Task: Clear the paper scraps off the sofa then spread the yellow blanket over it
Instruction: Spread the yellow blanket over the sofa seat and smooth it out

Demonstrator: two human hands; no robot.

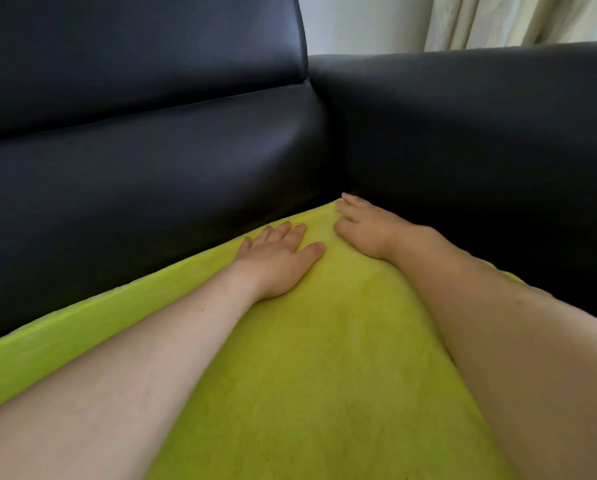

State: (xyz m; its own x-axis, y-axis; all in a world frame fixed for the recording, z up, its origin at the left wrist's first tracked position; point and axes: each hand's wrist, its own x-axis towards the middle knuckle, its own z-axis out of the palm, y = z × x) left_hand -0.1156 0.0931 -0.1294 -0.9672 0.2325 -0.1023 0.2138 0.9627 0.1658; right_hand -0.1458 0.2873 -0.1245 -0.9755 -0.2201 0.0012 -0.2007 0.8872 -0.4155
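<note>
— How do the arms lie?
— Both bare, stretched forward, converging toward the hands.
— The left hand (279,259)?
— Flat, palm down, fingers straight, thumb spread out.
— The right hand (366,227)?
— Just beside it, a little farther forward, palm down, fingers extended, wrist slightly bent.

The bright yellow-green fleece blanket (324,358) runs off the bottom and left edges, so its full spread cannot be told. It covers the seat of the black leather sofa (151,168), whose back is cut off at the top. Both bare forearms leave the frame at the bottom
</note>
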